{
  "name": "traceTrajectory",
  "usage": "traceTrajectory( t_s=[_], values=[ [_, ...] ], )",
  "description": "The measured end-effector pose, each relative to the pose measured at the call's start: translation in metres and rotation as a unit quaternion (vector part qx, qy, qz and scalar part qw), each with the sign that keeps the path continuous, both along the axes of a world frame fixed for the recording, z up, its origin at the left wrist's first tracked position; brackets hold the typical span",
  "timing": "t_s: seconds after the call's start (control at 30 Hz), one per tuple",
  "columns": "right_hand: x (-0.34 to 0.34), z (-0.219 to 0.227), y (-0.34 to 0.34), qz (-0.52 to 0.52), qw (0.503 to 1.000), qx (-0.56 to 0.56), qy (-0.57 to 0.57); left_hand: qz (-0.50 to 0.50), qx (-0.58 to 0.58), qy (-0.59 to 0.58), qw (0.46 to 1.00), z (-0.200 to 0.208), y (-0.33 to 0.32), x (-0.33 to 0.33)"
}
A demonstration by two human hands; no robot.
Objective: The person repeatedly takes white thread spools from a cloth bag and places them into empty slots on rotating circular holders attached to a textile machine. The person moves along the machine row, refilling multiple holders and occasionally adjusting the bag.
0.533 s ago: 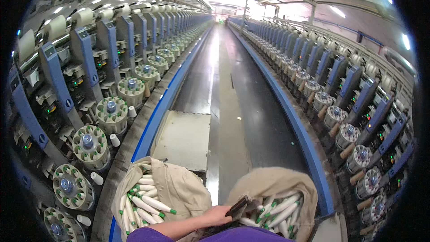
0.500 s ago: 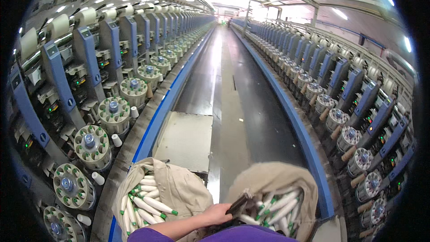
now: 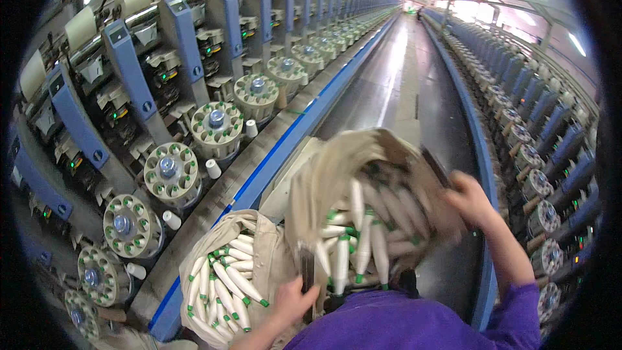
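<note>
A large beige cloth bag (image 3: 301, 204) is lifted in front of me, its mouth gaping my way. White yarn bobbins (image 3: 363, 246) with green ends lie inside, some smeared by motion. My left hand (image 3: 295, 299) is closed around a dark strap (image 3: 306, 269) at the bag's left side. At its right side my right hand (image 3: 468, 199) grips another dark strap (image 3: 435, 167), slightly blurred. Left of it, a second beige bag (image 3: 265, 246) stands full of similar bobbins (image 3: 223, 285), close to my left forearm.
Winding machines with blue panels (image 3: 133, 78) line the left side, with round bobbin magazines (image 3: 172, 172) and small white cones (image 3: 212, 168) along a blue-edged rail (image 3: 259, 172). Another machine row (image 3: 538, 181) runs along the right. A dark floor aisle (image 3: 363, 100) stretches between them.
The right-hand bag has been raised and swung, its mouth turned toward me. My right hand has come into view on its strap. The whole view has turned left.
</note>
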State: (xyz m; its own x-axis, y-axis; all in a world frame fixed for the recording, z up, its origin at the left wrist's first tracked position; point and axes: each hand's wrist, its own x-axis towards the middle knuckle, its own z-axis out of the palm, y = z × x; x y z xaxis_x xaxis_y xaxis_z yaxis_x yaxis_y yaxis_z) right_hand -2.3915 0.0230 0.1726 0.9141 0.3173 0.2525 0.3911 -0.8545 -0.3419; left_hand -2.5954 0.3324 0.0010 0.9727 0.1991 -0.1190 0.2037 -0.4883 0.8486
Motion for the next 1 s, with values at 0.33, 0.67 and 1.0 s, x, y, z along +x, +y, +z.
traceTrajectory(
  t_s=[0.33, 0.67, 1.0],
  values=[
    [0.317, -0.205, 0.200, 0.164, 0.983, 0.048, -0.066, 0.380, -0.121, -0.109, 0.911, -0.065, 0.015, 0.289],
    [0.387, -0.171, 0.168, 0.272, 0.915, 0.230, 0.190, 0.451, -0.078, 0.011, 0.889, -0.089, 0.009, 0.360],
    [0.322, -0.143, 0.055, 0.614, 0.746, -0.252, 0.052, 0.472, -0.008, 0.008, 0.881, -0.085, -0.013, 0.403]
  ],
)
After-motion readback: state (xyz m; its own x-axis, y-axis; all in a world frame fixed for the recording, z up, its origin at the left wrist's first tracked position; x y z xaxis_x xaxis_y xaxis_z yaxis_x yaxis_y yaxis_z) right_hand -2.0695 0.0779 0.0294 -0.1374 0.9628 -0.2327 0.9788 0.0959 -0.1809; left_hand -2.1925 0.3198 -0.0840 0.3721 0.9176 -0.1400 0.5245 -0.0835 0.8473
